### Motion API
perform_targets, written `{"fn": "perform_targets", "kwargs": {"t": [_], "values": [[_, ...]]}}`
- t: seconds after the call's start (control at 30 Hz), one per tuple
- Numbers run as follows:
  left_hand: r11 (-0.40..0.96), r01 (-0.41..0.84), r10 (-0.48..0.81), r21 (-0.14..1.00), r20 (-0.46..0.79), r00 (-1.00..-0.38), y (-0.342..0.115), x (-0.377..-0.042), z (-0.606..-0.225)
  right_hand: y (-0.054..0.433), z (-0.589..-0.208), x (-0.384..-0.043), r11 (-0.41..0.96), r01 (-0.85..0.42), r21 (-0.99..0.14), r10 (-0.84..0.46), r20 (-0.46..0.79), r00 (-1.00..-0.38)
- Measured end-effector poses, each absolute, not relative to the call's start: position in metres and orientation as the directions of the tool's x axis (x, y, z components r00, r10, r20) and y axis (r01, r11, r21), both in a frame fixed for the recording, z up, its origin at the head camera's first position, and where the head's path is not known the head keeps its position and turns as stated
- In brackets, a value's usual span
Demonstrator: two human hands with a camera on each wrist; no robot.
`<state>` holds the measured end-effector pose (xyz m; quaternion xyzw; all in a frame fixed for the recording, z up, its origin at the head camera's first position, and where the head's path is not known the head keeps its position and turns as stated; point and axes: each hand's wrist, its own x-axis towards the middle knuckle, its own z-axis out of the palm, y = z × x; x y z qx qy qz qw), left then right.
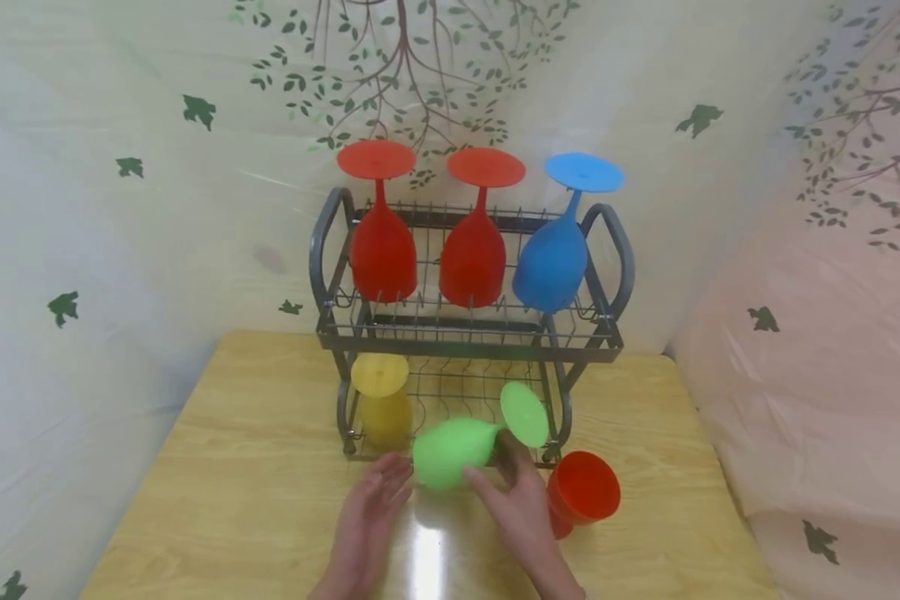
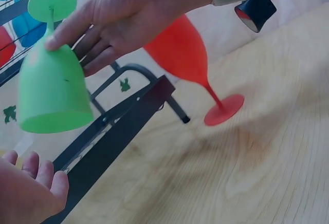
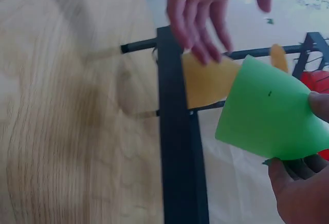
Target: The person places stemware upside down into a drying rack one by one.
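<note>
My right hand (image 1: 521, 500) grips a green plastic goblet (image 1: 453, 450) where its bowl meets the stem. In the head view the goblet lies tilted, its foot toward the upper right and its rim toward the lower left. It is held up before the lower tier of a dark wire dish rack (image 1: 468, 343). Close to the rim, my left hand (image 1: 375, 512) is held with relaxed fingers and nothing in it. The right wrist view shows a gap between the left hand (image 3: 200, 16) and the green bowl (image 3: 270, 113).
On the upper tier stand two red goblets (image 1: 382, 254) (image 1: 474, 262) and a blue goblet (image 1: 551, 262), upside down. An upside-down yellow goblet (image 1: 381, 375) occupies the lower tier's left. Another red goblet (image 1: 585, 487) stands upright on the wooden table (image 1: 270, 467), beside my right hand.
</note>
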<state>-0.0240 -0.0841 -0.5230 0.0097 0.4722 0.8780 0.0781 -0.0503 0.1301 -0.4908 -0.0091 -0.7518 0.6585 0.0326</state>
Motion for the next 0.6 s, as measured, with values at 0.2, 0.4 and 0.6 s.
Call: {"fn": "perform_targets", "kwargs": {"t": [0.2, 0.4, 0.6], "values": [[-0.541, -0.085, 0.083, 0.837, -0.047, -0.995, -0.098, -0.023, -0.527, 0.125, -0.502, -0.068, 0.291, -0.11, -0.95, 0.086, 0.141, -0.986], [-0.523, -0.02, 0.032, 0.852, -0.004, -0.999, -0.112, -0.019, -0.53, 0.122, -0.508, -0.081, 0.355, -0.178, -0.918, 0.064, 0.214, -0.975], [-0.505, 0.0, 0.019, 0.863, 0.011, -1.0, -0.12, -0.017, -0.528, 0.119, -0.509, -0.091, 0.397, -0.19, -0.898, 0.044, 0.225, -0.973]]}}
